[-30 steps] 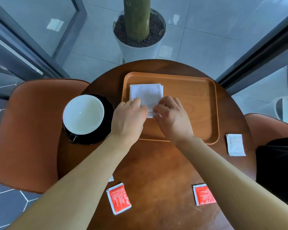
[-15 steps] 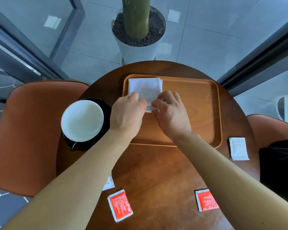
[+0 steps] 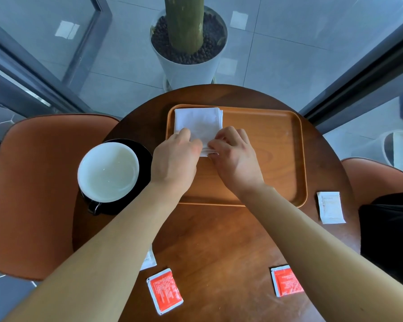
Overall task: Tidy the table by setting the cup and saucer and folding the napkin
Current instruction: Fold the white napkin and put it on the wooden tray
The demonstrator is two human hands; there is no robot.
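A folded white napkin (image 3: 199, 123) lies in the far left corner of an orange wooden tray (image 3: 265, 159) on a round brown table (image 3: 219, 240). My left hand (image 3: 173, 160) and my right hand (image 3: 235, 156) both pinch the napkin's near edge, fingertips almost touching each other. The near part of the napkin is hidden under my fingers. Left of the tray stands a cup (image 3: 108, 171), white inside and black outside, on a black saucer (image 3: 144, 152), its handle pointing toward me.
Two red sachets (image 3: 165, 290) (image 3: 286, 281) lie near the table's front edge. A white sachet (image 3: 330, 206) lies at the right, another white sachet (image 3: 148, 260) is partly under my left forearm. Orange chairs (image 3: 33, 194) flank the table. A white planter (image 3: 189, 63) stands behind.
Both hands have slid the napkin toward the tray's far left corner while still pinching its near edge. The cup and sachets stayed put.
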